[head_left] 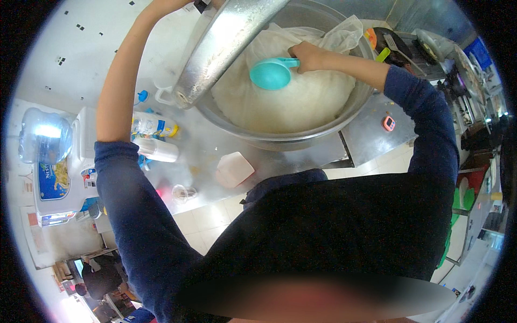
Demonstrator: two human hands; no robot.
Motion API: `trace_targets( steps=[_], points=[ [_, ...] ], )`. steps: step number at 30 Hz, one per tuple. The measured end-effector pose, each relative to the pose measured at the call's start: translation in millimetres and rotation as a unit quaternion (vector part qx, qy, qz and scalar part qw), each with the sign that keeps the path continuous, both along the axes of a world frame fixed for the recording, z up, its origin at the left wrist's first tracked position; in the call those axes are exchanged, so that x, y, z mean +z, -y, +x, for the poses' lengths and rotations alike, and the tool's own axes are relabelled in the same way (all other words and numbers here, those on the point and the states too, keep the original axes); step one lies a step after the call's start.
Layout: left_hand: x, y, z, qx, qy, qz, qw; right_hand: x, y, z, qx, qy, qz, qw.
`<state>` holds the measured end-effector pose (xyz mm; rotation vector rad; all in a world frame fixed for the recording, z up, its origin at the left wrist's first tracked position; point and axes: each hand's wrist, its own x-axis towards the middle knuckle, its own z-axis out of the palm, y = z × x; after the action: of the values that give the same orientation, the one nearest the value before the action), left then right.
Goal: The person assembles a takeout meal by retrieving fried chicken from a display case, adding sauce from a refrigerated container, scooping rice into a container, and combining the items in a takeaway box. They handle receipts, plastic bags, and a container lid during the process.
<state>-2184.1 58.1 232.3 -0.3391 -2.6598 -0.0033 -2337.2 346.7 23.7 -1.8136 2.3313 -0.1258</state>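
Observation:
A big steel basin (280, 137) stands on a steel counter, filled with a white mass (280, 102) that lies in a thin plastic liner (344, 32). My right hand (307, 56) is closed on the handle of a teal scoop (271, 74), whose bowl rests against the white mass. My left arm reaches up along the left side; its hand is at the top edge, mostly out of view, at a tilted steel pot or lid (226, 48) that leans over the basin's left rim.
On the counter (371, 140) lie a white box (234, 169), bottles (153, 125), a white cup (159, 149) and a small orange timer (389, 123). A water dispenser with a bottle (46, 140) stands at left. Kitchen tools and shelves crowd the right. Another person (99, 280) is at lower left.

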Motion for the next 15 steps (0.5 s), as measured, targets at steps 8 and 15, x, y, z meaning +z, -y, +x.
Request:
trace_targets(
  steps=[8, 15],
  points=[
    [-3, 8, -3, -0.015, -0.032, -0.008, 0.999, 10, -20, 5, 0.013, 0.021, -0.075, 0.997],
    [1, 1, 3, 0.019, -0.017, -0.031, 0.999, 104, -65, -48, -0.045, -0.132, -0.224, 0.965]
  ],
)
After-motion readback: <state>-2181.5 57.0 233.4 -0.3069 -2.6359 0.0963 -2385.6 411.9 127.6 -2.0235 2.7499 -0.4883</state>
